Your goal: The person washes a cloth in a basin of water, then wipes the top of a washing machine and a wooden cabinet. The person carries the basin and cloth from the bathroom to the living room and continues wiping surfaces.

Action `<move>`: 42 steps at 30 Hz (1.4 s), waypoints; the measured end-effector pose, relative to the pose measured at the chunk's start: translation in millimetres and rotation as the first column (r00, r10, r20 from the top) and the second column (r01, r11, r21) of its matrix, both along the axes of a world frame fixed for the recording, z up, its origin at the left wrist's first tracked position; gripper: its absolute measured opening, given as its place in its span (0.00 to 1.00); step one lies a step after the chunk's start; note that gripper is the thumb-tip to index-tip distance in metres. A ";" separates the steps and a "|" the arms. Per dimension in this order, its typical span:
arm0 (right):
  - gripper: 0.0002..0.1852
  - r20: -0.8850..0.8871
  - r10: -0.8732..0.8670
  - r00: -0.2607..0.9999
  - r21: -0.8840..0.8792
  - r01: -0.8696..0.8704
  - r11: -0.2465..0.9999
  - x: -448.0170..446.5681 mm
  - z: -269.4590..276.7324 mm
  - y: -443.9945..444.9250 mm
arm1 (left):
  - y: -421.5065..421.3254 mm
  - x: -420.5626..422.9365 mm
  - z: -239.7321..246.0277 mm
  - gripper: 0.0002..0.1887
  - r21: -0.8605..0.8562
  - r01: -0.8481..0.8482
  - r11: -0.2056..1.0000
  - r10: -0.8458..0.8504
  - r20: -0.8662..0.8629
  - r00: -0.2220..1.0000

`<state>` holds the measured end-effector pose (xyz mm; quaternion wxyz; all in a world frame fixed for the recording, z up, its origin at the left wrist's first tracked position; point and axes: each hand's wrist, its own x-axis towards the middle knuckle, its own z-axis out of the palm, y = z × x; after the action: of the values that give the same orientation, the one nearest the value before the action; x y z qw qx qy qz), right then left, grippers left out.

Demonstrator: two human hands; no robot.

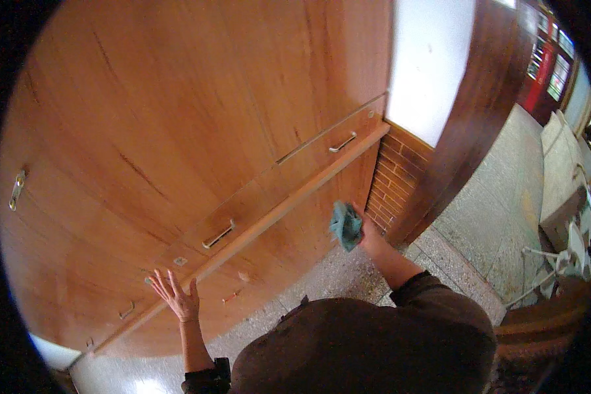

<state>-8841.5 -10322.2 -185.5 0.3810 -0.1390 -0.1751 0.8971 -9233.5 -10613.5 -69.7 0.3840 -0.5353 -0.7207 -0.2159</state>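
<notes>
A crumpled blue-green cloth (346, 226) is gripped in my right hand (367, 229), in front of the lower right part of a wooden cabinet (226, 123). My left hand (178, 295) has its fingers spread and holds nothing. It is near the cabinet's long projecting ledge (276, 216); whether it touches the wood I cannot tell. Metal pull handles sit above the ledge, one (218, 234) toward the middle and another (343, 142) farther right. At the far left the cabinet bears an upright metal handle (16, 191).
Right of the cabinet are a white wall (431, 64), brick-patterned lower wall (396, 172) and dark wooden door frame (453, 143). Speckled floor tiles (305, 280) run below. A white-legged piece of furniture (561, 258) stands at the far right, above a brown wooden edge (546, 310).
</notes>
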 end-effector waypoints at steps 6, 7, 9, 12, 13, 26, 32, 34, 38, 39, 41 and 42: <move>0.13 0.372 -0.803 0.466 0.542 0.593 0.595 11.3 21.4 134.8 | -68.2 9.2 -26.3 0.40 -0.109 -0.165 0.980 0.187 0.231 0.955; 0.14 0.367 -0.854 0.369 0.658 0.545 0.519 13.3 28.0 156.4 | -77.9 10.9 -28.9 0.40 -0.106 -0.193 0.975 0.215 0.259 0.942; 0.17 0.486 -0.862 0.142 0.844 0.179 0.505 14.2 36.4 190.2 | -95.8 13.7 -34.3 0.40 -0.096 -0.242 0.965 0.259 0.234 0.937; 0.20 0.314 -0.943 -0.111 0.873 -0.357 0.332 8.0 34.5 205.5 | -118.0 19.0 -39.9 0.39 -0.133 -0.307 0.942 0.333 0.276 0.902; 0.21 0.273 -0.946 -0.174 0.796 -0.512 0.324 2.6 32.9 200.2 | -123.8 20.4 -40.4 0.38 -0.128 -0.320 0.939 0.343 0.260 0.903; 0.21 0.222 -0.762 0.608 0.869 -0.478 -0.128 -145.5 17.9 6.2 | -77.4 28.6 -35.2 0.39 -0.172 -0.123 0.977 0.171 0.301 0.938; 0.16 0.394 -0.911 0.126 0.834 -0.465 0.296 -22.1 35.5 159.9 | -115.7 48.1 -9.4 0.36 -0.172 -0.302 0.938 0.346 0.395 0.851; 0.17 0.493 -0.867 -0.076 0.764 -0.438 0.473 27.5 46.0 214.3 | -132.9 62.3 -4.6 0.36 -0.209 -0.409 0.888 0.457 0.333 0.825; 0.23 0.495 -0.814 -0.305 0.722 -0.376 0.580 75.6 47.7 282.8 | -152.7 78.2 -4.5 0.42 -0.233 -0.452 0.861 0.509 0.407 0.758; 0.25 0.566 -0.763 -0.312 0.671 -0.363 0.647 82.6 49.2 293.3 | -154.4 78.3 -5.6 0.40 -0.237 -0.448 0.862 0.507 0.380 0.774; 0.27 0.676 -0.680 -0.284 0.619 -0.281 0.733 85.3 52.6 309.0 | -155.1 73.9 -7.9 0.37 -0.242 -0.442 0.864 0.501 0.327 0.801; 0.27 0.625 -0.709 -0.325 0.642 -0.303 0.705 82.7 53.5 312.6 | -155.7 70.8 -9.0 0.36 -0.229 -0.411 0.883 0.469 0.382 0.796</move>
<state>-8758.8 -10009.5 -132.1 0.2796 -0.6869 -0.6439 0.1879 -9162.7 -10769.2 -78.7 0.2196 -0.3168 -0.9043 -0.1833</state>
